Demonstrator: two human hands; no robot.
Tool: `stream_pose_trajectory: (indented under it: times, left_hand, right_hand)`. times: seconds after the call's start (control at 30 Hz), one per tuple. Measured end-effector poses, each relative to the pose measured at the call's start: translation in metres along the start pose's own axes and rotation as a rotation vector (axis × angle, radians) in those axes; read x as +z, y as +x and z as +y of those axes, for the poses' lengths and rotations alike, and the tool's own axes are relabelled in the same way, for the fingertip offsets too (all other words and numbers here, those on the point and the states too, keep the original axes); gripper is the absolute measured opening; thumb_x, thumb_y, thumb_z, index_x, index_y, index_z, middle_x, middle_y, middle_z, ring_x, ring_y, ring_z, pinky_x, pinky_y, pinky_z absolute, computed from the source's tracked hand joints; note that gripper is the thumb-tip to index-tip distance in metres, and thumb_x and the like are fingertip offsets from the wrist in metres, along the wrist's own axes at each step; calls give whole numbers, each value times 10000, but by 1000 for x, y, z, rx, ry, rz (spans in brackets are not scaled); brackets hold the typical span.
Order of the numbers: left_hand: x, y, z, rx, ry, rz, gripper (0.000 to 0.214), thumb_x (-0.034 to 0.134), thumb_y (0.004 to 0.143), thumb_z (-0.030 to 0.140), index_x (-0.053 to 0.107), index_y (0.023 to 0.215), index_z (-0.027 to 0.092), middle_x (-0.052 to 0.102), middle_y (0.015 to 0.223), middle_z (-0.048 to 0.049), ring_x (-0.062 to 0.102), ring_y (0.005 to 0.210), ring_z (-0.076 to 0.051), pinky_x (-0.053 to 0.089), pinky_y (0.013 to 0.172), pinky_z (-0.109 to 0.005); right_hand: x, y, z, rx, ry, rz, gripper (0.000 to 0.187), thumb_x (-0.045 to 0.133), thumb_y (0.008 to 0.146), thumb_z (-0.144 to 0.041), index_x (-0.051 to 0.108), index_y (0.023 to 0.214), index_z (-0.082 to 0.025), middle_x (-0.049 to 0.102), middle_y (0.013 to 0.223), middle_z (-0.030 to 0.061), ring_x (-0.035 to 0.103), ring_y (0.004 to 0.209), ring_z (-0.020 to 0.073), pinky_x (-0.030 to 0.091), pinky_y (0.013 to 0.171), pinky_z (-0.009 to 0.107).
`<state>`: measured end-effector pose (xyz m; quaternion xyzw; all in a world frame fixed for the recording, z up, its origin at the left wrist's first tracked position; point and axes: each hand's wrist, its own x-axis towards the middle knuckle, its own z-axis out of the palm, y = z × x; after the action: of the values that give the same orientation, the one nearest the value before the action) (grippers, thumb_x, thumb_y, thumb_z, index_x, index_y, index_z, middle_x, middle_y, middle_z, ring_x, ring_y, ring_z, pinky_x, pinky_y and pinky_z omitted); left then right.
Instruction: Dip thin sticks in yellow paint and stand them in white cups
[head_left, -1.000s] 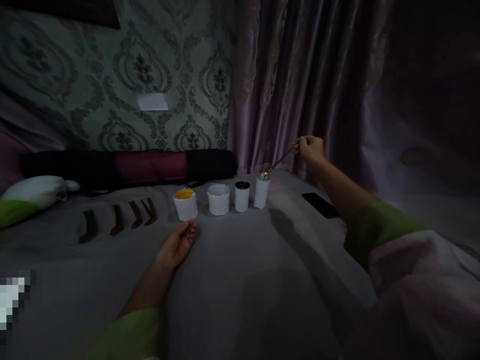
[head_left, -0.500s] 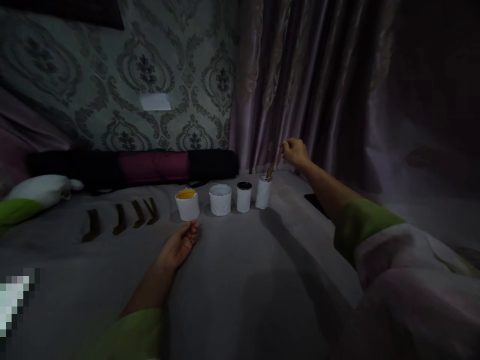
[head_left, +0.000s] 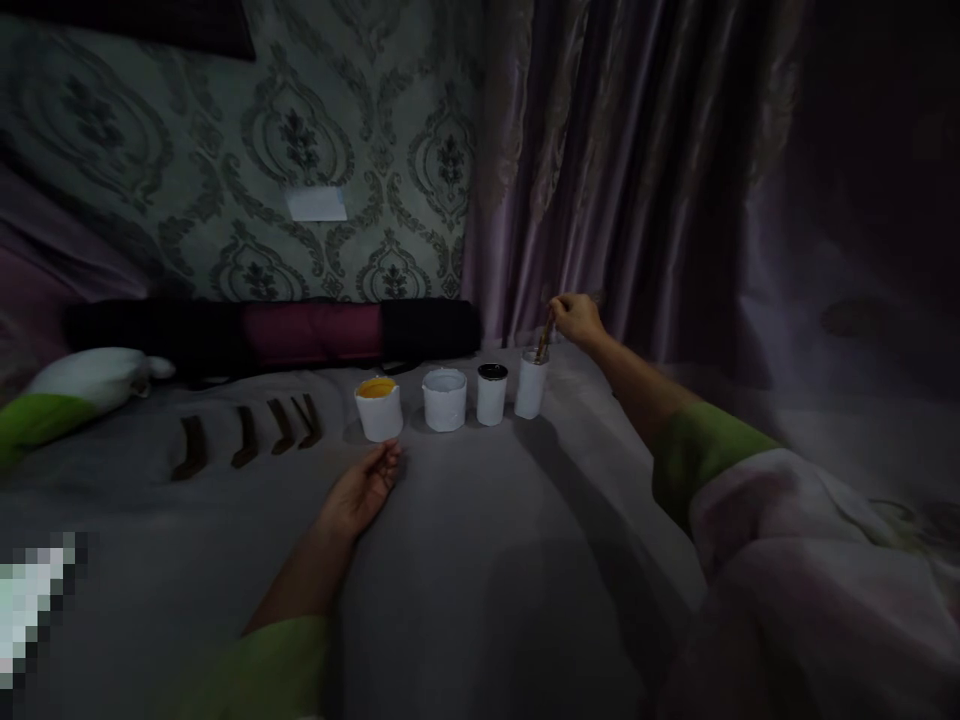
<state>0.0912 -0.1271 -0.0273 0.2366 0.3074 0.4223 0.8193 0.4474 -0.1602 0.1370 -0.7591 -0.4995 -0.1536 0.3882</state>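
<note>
head view first: what does the right hand point(head_left: 577, 320) hold?

it pinches a thin brown stick point(head_left: 546, 338). the low end of the stick is down in the tall white cup point(head_left: 530, 385), the last one in the row. i cannot tell what is in that cup.

and the other cups?

the yellow cup point(head_left: 379, 408) is full of yellow stuff. the wide cup point(head_left: 444, 398) next to it has white stuff. the small cup point(head_left: 492, 392) looks dark on top.

what about the left hand point(head_left: 364, 490)?

it lies loose on the grey sheet point(head_left: 480, 580), fingers a bit curled, holding nothing, near the yellow cup.
</note>
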Motion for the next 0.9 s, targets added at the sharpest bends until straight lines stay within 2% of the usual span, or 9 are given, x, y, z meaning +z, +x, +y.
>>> stream_pose_trajectory:
  times: [0.17,0.9]
  left_hand:
    - [-2,2,0,-7,-23,-2,190,404,819,37,591,807,70,588,674,-69,527,517,-67,466,430,-149]
    - [-2,1,0,-10,-9,-13,184,403,821,39,583,817,76,581,675,-62,529,526,-68,466,438,-151]
  right_hand:
    - [5,-2,1,49,-46,-8,248,437,802,-265,666,815,-171,665,834,66,583,812,179,418,714,256]
    - [16,-11,10,122,-56,-72,228,463,781,-246,676,799,-165,668,844,82,603,845,202,436,735,281]
